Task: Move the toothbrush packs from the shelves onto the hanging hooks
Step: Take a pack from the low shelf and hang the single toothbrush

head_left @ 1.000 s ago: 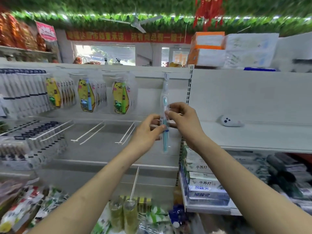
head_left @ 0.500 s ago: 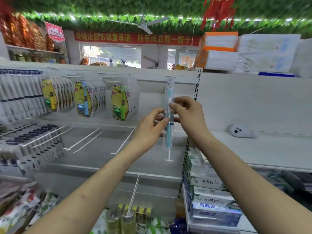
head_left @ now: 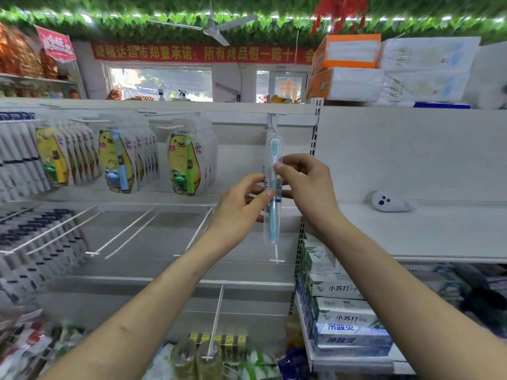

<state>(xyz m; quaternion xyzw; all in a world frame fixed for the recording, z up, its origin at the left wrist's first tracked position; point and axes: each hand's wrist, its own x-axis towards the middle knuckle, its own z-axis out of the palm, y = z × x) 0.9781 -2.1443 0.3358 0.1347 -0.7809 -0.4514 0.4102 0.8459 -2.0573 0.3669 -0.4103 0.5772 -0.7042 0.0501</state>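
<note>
Left hand (head_left: 238, 205) and right hand (head_left: 307, 187) both pinch the clear, slim teal-toothbrush pack (head_left: 272, 215), its top at the white wire hook (head_left: 276, 114) near the white back panel's (head_left: 238, 138) upper right corner; likely nearly hung, release pending, lower hooks (head_left: 120, 237) bare.

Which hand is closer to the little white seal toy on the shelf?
Right. The right hand pinches the toothbrush pack left of the seal toy; the left hand holds the pack's other side, farther away.

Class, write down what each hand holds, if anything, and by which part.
Both pinch one clear toothbrush pack at its middle: the left hand on its left edge, the right hand slightly higher on its right edge.
</note>
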